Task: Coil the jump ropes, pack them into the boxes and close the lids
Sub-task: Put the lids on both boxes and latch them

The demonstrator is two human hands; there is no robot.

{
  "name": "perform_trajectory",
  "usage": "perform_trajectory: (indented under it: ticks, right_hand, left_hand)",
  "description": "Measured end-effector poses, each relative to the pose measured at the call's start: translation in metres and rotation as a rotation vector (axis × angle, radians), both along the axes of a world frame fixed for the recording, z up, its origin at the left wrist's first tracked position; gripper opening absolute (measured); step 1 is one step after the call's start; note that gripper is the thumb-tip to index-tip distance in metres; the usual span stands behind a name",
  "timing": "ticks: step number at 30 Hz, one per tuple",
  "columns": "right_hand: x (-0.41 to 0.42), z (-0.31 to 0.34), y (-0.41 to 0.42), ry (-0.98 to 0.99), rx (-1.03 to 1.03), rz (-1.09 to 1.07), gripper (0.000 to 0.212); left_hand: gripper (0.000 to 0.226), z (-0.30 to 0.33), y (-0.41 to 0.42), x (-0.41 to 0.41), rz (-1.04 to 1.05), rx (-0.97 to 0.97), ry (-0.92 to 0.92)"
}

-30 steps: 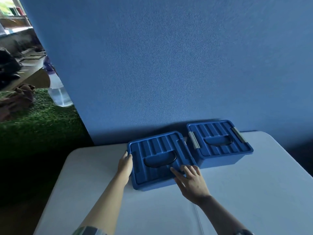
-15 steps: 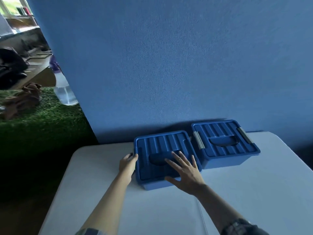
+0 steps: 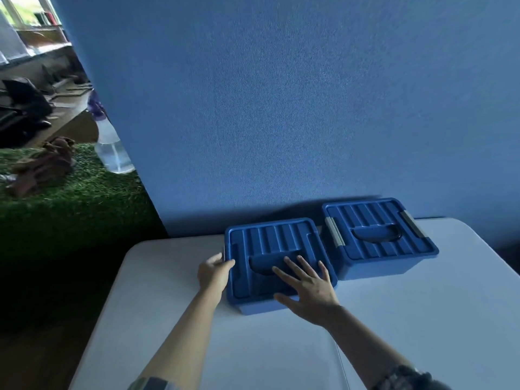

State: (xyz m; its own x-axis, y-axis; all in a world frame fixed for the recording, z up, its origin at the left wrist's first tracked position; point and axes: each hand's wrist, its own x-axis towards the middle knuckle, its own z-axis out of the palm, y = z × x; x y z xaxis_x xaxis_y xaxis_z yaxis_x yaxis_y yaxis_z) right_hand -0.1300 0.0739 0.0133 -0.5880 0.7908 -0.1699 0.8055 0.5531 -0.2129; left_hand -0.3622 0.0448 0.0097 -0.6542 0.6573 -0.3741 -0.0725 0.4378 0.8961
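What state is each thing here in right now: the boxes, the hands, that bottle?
Near blue plastic box: lid on, side latch hidden.
Far blue plastic box: lid on, grey latches down.
Left hand: fingers curled at near box's left edge.
Right hand: flat, pressing near lid.
Clear spray bottle: upright on green turf.

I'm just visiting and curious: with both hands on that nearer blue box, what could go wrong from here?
1. The right hand presses flat on the near box's lid while the left hand works at its left edge; fingers there might get pinched if a latch snaps shut.
2. That box sits close beside the far box; a hard push could knock it.
3. No grey clips show on the near lid, unlike the far one, so it may not be fastened.
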Motion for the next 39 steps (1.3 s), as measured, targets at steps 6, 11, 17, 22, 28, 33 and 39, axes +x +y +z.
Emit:
perform_trajectory:
  ticks: [6, 11, 17, 22, 28, 33, 39]
  right_hand:
    - [-0.003, 0.001, -0.003, 0.004, -0.020, -0.001, 0.071]
    - [-0.003, 0.001, -0.003, 0.008, -0.030, -0.008, 0.070]
    - [-0.006, 0.001, -0.004, 0.026, -0.036, -0.027, 0.074]
    - [-0.006, 0.000, -0.004, 0.027, -0.032, -0.028, 0.074]
    - [-0.006, 0.000, -0.004, 0.025, -0.022, -0.026, 0.073]
    - [-0.008, 0.000, -0.006, 0.037, -0.024, -0.031, 0.075]
    - [-0.007, 0.000, -0.005, 0.020, -0.019, -0.009, 0.078]
  left_hand:
    - [0.030, -0.002, 0.002, 0.009, -0.088, -0.085, 0.449]
    - [0.008, 0.000, 0.006, 0.012, -0.057, -0.096, 0.454]
    - [0.016, 0.008, 0.005, 0.000, 0.062, -0.068, 0.088]
    - [0.039, 0.003, 0.004, -0.020, 0.066, -0.038, -0.474]
    - [0.038, -0.003, 0.011, -0.017, 0.124, -0.036, -0.402]
    - [0.030, -0.007, 0.017, -0.016, 0.148, -0.108, -0.178]
    - [0.013, 0.012, 0.002, -0.003, 0.009, -0.132, 0.150]
